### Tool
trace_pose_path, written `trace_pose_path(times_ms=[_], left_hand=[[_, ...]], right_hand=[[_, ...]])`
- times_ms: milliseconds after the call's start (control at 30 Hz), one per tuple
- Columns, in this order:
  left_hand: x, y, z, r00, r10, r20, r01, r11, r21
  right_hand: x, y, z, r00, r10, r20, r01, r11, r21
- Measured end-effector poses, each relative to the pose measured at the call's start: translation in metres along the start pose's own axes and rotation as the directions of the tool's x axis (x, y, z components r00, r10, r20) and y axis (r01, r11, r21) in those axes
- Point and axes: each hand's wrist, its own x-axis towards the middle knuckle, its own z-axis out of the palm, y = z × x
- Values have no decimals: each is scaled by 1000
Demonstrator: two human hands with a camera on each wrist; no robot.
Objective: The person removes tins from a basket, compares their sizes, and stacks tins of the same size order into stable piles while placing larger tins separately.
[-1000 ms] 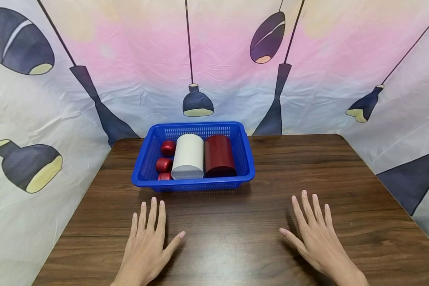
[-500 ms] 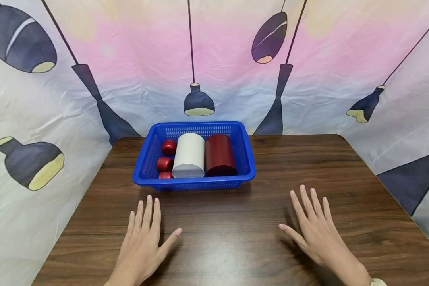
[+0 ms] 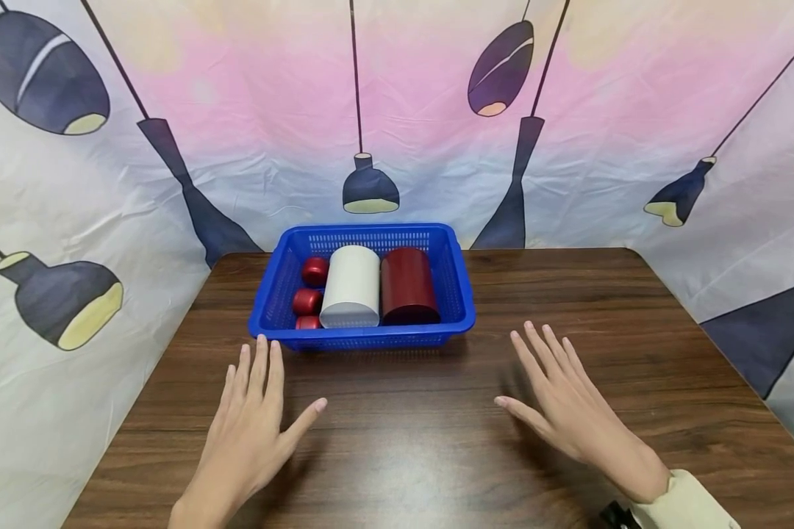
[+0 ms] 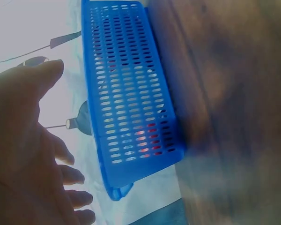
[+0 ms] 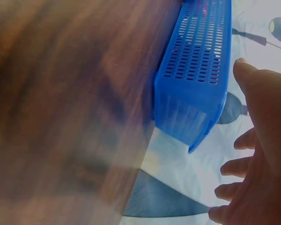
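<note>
A blue plastic basket with slotted walls stands towards the back of the table. Inside it lie a white cylinder and a dark red cylinder, side by side. Several small round red objects sit along the basket's left end, the front one partly hidden by the rim. My left hand has its fingers stretched out, fingertips right by the basket's front left corner. My right hand, fingers also straight and thumb spread, is over the table to the right of the basket. Neither hand holds anything.
The dark wooden table extends around the basket on all sides. Behind and beside it hangs a pastel cloth printed with dark lamps. A cream sleeve covers my right forearm.
Both hands have moved forward towards the basket, the left also drifting left, the right shifting inward. More of the right sleeve shows. The basket and its contents stay put.
</note>
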Motion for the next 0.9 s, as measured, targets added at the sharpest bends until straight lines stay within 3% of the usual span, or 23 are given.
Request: trace_pose_path(times_ms=[467, 733, 900], left_hand=[[52, -19, -17, 1000, 22, -1, -22, 999, -46], [82, -28, -21, 999, 34, 0, -34, 999, -37], [99, -36, -17, 998, 57, 14, -57, 998, -13]], right_hand=[[40, -14, -17, 996, -85, 23, 84, 994, 68], [71, -36, -30, 988, -93, 123, 70, 981, 183], [97, -44, -32, 978, -50, 203, -13, 955, 297]])
